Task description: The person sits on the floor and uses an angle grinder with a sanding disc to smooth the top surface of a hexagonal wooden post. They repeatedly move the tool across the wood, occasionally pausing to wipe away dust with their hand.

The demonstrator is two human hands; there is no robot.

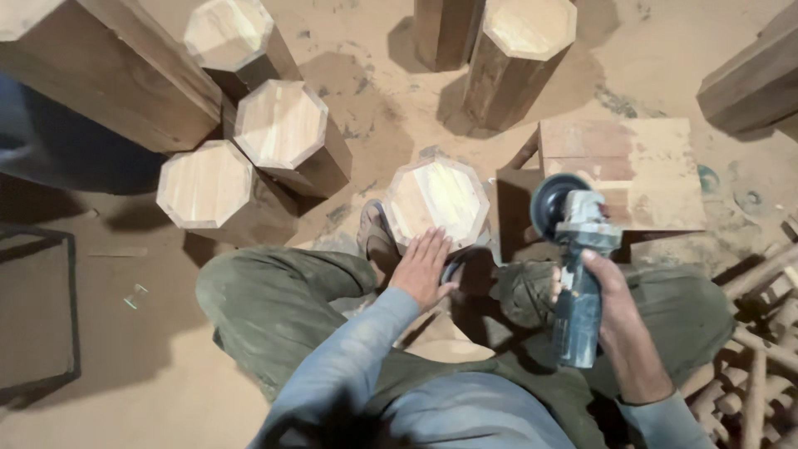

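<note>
Sanding work on the octagonal wooden block (438,199) seems paused between passes, I judge. My left hand (424,268) lies open and flat on the near edge of this block, which stands between my knees on the dusty floor (125,349). My right hand (611,303) is closed around the body of the angle grinder (573,249), lifted just beside the block, its disc not touching the wood. For next contact I would need the disc flat and the block firmly held.
</note>
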